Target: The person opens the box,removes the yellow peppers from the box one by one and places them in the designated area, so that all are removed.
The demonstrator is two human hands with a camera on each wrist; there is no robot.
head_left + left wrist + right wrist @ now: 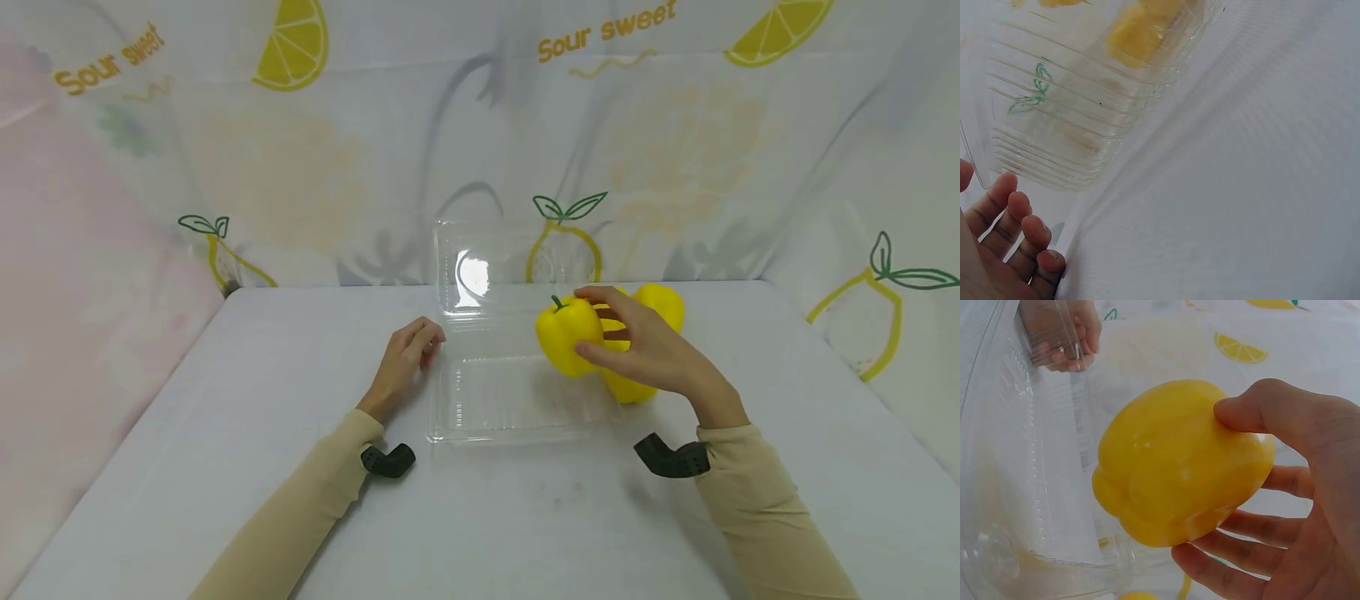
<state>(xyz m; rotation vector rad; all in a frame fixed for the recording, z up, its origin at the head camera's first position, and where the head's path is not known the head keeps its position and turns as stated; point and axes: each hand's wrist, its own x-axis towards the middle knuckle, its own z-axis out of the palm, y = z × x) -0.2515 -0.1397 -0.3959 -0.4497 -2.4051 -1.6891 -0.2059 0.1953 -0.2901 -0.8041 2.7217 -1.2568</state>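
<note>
My right hand [637, 342] grips a yellow bell pepper [564, 335] with a green stem, thumb on one side and fingers on the other. In the right wrist view this bell pepper [1179, 462] is held above the right part of an open clear plastic container [487, 435]. At the container's left side, my left hand [405, 358] has its curled fingers at the rim. The left wrist view shows the rim's corner between thumb and index finger [1005, 184]. More yellow bell peppers [663, 304] lie behind and below my right hand, partly hidden by it.
The container's clear lid [495, 271] stands raised at the back, leaning toward the printed curtain [390, 167]. A white cloth [525, 517] covers the table. Black wrist mounts [387, 460] sit on both sleeves.
</note>
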